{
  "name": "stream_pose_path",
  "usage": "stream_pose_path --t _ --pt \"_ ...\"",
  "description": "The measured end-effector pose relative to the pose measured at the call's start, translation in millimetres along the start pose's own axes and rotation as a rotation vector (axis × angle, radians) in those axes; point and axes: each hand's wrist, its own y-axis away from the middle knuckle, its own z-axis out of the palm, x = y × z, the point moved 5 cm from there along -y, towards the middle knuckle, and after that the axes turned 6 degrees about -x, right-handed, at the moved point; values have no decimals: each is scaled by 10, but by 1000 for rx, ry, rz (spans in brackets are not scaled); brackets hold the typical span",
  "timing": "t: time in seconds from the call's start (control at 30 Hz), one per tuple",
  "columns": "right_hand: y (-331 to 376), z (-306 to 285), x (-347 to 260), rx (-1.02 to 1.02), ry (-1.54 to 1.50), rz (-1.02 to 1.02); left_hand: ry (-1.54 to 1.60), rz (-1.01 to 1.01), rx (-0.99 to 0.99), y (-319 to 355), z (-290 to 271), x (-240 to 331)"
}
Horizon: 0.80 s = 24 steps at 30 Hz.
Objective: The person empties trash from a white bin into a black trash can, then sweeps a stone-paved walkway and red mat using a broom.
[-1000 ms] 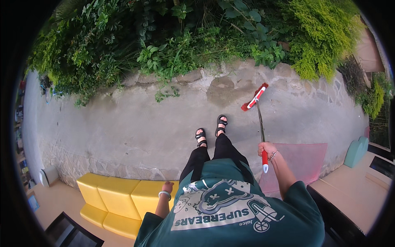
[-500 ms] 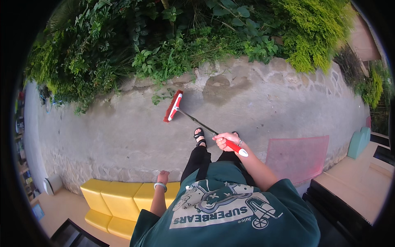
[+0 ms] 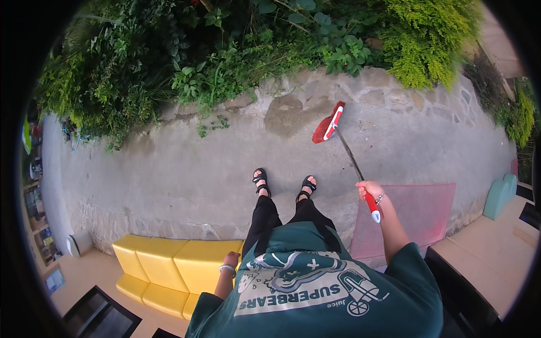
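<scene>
My right hand (image 3: 369, 190) is closed round the red grip of a broom (image 3: 350, 151), held out to the right. Its dark pole slants away to a red and white head, and the red bristles hang near the damp patch of the concrete, blurred by motion; I cannot tell if they touch it. The grip's white end sticks out below my fist. Down at my left side, beside the yellow sofa (image 3: 205, 259), my left hand (image 3: 231, 259) hangs with its fingers curled in and nothing seen in them.
Dense green plants (image 3: 135, 67) overhang the low stone border (image 3: 372, 84) at the far side. A few loose leafy sprigs (image 3: 213, 127) lie on the concrete (image 3: 186, 163). A translucent pink mat (image 3: 408, 217) lies at right, near a pale green seat (image 3: 499, 196). My sandalled feet stand centrally.
My right hand has swung the broom to the right, its head moving from beside the leafy sprigs past the damp patch. My left hand stays low at my side.
</scene>
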Motion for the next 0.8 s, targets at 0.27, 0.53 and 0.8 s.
stream_pose_path --t 0.27,0.53,0.8 --pt "769 911 408 -65 41 -105 34 11 19 242 235 257" --pt "-447 1630 273 -769 -774 108 39 168 125 331 -188 523" --pt "-627 1752 934 -413 -456 -16 478 -139 240 491 -89 -1907"
